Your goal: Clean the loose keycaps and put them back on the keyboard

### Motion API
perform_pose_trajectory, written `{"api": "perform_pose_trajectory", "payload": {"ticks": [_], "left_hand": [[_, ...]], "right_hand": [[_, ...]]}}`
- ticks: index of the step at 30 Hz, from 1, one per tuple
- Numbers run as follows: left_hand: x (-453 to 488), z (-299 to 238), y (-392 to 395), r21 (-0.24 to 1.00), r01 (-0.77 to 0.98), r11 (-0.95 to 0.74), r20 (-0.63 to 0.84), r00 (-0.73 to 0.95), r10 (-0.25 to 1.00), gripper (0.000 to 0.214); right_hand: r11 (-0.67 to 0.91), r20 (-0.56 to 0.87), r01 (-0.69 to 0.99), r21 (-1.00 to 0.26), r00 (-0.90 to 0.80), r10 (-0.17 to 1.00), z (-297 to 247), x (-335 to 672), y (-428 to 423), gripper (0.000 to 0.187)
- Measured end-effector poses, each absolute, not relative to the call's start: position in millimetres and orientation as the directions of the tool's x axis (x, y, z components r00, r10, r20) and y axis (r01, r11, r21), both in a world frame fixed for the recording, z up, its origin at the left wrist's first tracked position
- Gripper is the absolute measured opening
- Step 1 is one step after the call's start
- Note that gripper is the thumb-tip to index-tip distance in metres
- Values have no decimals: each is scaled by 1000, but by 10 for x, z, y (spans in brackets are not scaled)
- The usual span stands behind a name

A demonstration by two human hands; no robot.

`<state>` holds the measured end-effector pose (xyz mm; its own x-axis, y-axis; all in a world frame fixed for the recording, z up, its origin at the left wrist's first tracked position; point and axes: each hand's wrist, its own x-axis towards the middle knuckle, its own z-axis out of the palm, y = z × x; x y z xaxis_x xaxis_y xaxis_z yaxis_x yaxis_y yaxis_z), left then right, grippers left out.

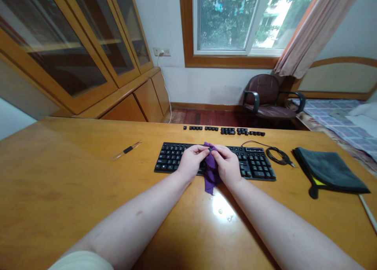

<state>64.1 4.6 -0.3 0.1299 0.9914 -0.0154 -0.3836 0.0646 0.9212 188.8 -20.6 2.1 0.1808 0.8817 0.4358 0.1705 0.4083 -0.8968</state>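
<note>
Over the middle of a black keyboard (169,157), my two hands meet with their fingertips close together. My left hand (191,160) pinches a small black keycap (210,148), mostly hidden by the fingers. A purple cloth (211,177) is gripped by my right hand (229,166), bunched around the keycap, and its loose end hangs down past the keyboard's front edge. Some keys lie hidden behind my hands. Loose black keycaps (228,131) stand in rows along the desk's far edge.
A thin clear tool with a black grip (128,149) lies at left on the wooden desk (73,191). The keyboard's coiled cable (277,156) rests at right, beside a folded dark grey cloth (332,169). Beyond the desk are a chair (265,93) and a cabinet (123,81).
</note>
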Motion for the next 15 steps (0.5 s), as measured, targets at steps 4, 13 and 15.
{"api": "perform_pose_trajectory", "payload": {"ticks": [4,13,15], "left_hand": [[641,18,36,944,-325,53,-16,117,993,20],[647,28,33,981,-179,-81,96,77,992,25],[637,43,41,980,-175,-91,106,79,991,24]], "right_hand": [[370,408,187,-910,249,878,13,1909,-180,13],[323,347,133,-937,242,906,-24,1888,-164,16],[322,341,118,-939,220,914,-29,1894,-162,17]]}}
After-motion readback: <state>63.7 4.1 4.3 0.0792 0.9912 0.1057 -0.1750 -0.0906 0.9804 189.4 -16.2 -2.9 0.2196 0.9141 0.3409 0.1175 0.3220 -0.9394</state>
